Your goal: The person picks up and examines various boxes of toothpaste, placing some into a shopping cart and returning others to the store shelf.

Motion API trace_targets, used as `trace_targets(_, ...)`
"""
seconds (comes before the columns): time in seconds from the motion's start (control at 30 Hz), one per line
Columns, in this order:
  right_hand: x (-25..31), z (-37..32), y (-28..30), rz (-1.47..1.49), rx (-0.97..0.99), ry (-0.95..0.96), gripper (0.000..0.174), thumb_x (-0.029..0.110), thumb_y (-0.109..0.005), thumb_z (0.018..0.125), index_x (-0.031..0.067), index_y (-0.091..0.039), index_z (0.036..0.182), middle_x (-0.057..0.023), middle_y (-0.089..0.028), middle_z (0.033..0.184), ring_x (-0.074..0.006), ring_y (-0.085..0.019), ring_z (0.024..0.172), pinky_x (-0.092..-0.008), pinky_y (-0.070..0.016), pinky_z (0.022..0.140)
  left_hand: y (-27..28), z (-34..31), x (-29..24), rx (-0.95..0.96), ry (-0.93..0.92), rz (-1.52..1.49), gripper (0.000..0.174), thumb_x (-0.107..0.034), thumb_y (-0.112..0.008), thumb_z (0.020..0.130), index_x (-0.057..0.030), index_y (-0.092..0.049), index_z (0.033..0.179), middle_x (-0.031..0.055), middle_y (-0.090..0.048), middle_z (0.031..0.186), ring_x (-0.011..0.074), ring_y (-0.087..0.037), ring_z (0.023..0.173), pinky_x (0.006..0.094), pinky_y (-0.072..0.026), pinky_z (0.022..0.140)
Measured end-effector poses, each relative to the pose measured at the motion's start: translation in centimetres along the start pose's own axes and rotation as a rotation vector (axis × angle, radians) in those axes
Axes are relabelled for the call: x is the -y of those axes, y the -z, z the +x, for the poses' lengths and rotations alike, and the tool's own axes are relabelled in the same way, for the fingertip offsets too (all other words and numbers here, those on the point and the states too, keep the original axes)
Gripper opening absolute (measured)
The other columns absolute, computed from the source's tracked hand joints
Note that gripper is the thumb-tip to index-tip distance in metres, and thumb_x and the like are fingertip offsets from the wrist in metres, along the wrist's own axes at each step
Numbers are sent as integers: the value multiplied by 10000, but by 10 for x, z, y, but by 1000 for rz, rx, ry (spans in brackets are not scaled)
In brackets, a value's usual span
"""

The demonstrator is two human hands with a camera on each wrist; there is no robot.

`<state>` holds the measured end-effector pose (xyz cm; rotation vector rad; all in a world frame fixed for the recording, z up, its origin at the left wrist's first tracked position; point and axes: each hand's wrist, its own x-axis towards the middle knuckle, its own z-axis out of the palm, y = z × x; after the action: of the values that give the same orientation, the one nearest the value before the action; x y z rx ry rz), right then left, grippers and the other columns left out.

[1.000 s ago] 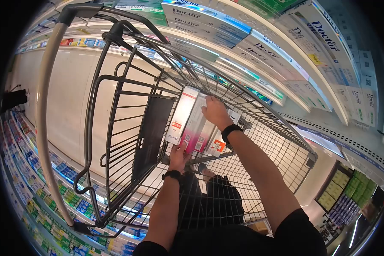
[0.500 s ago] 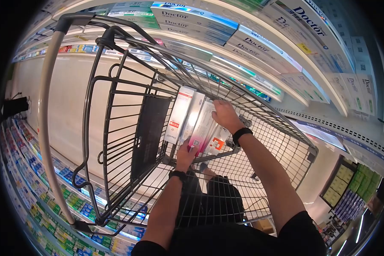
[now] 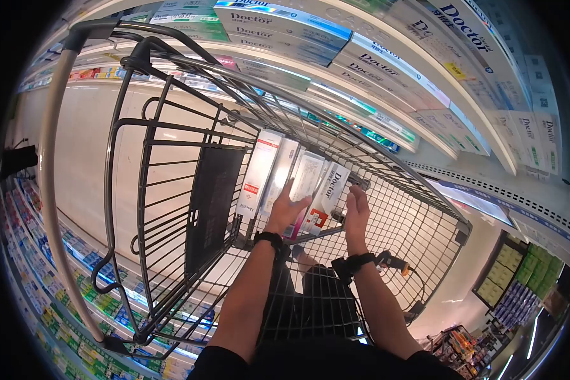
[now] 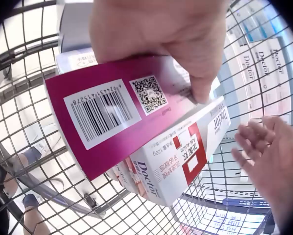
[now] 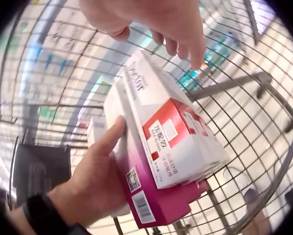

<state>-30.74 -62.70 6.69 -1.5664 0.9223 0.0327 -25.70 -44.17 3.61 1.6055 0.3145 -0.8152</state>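
Observation:
Several toothpaste boxes lie side by side in the shopping cart (image 3: pixel 453 250). My left hand (image 3: pixel 287 212) holds a magenta-and-white box (image 4: pixel 107 117), its thumb over one edge and the other fingers mostly hidden in the left wrist view. Right beside that box lies a white-and-red box (image 5: pixel 161 117) marked Doctor, tilted in the right wrist view. My right hand (image 3: pixel 357 218) is just right of this white-and-red box, apart from it, fingers extended and holding nothing. To the left of the left hand is a white box (image 3: pixel 259 174) with red print.
Shelves of Doctor boxes (image 3: pixel 380 66) run along the cart's far side. Lower left stands a shelf of green and blue packs (image 3: pixel 117 310). The cart's handle (image 3: pixel 50 183) and dark child-seat panel (image 3: pixel 212 202) are on the left. My legs show through the wire mesh.
My right hand has let go of the boxes' far end and drawn back toward me. My left hand has moved up over the magenta box. The white-and-red box now shows its Doctor face.

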Motion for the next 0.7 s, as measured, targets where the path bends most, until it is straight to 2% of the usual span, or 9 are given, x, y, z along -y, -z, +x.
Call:
trace_targets(0.1, -50, 19, -5, 402, -3, -490, 622, 484, -424, 978, 9, -405, 1380, -129, -506, 1357, -297, -476, 1243, -411, -361, 1044, -1, -2, -23, 80, 18, -162, 713, -270, -695, 867, 3, -344, 1424, 161, -518, 1336, 232, -494, 1229, 327, -391, 1022)
trace_targets(0.13, -43, 21, -11, 423, 101, -574, 701, 570, -290, 986, 20, -352, 1417, -130, -490, 1377, -279, -470, 1252, -398, -348, 1063, -2, 4, -17, 97, -5, -145, 682, -271, -673, 884, 0, -349, 1420, 160, -513, 1337, 229, -492, 1226, 330, -387, 1024)
trace_targets(0.23, -56, 37, -30, 771, 277, -489, 628, 531, -321, 995, 56, -380, 1401, -102, -513, 1353, -271, -486, 1236, -392, -367, 1056, -2, 8, -13, 101, 49, -147, 672, -278, -664, 891, -9, -352, 1421, 154, -506, 1342, 227, -488, 1225, 327, -386, 1022)
trace_targets(0.27, -58, 39, -29, 785, 311, -498, 603, 517, -308, 1000, 74, -395, 1399, -102, -525, 1340, -257, -507, 1219, -398, -408, 1029, -1, 10, -15, 125, 79, -146, 671, -307, -646, 899, -7, -351, 1422, 157, -494, 1353, 232, -467, 1244, 333, -366, 1039)
trace_targets(0.37, -62, 44, -31, 735, 321, -533, 710, 603, -279, 969, 35, -435, 1366, -106, -551, 1309, -237, -554, 1150, -355, -446, 977, -3, 27, 10, 73, 152, -2, 688, -419, -568, 934, -6, -337, 1433, 161, -467, 1382, 240, -440, 1269, 335, -339, 1060)
trace_targets(0.47, -78, 49, -31, 567, 221, -612, 726, 626, -295, 955, 35, -480, 1334, -97, -587, 1257, -226, -581, 1098, -336, -467, 942, 2, 36, 25, 162, 222, -348, 761, -584, -415, 951, -17, -319, 1449, 154, -428, 1423, 247, -410, 1294, 335, -322, 1070)
trace_targets(0.57, -77, 48, -30, 489, 236, -613, 748, 646, -305, 944, 32, -497, 1325, -104, -606, 1224, -218, -582, 1090, -325, -465, 936, 1, 32, 19, 211, 369, -544, 773, -623, -276, 967, -35, -288, 1468, 131, -352, 1481, 240, -343, 1341, 336, -272, 1100)
trace_targets(0.6, -71, 47, -30, 469, 232, -624, 752, 648, -303, 944, 31, -492, 1330, -108, -605, 1225, -216, -581, 1092, -324, -464, 937, -1, 31, 12, 200, 367, -523, 783, -638, -263, 962, -45, -285, 1473, 124, -346, 1484, 233, -343, 1340, 338, -266, 1104)
trace_targets(0.7, -55, 42, -27, 429, 226, -651, 765, 654, -296, 943, 27, -480, 1342, -120, -598, 1235, -214, -575, 1104, -323, -459, 943, -3, 46, 43, 237, 358, -422, 783, -636, -273, 962, -48, -274, 1479, 127, -345, 1483, 234, -333, 1345, 333, -260, 1106)
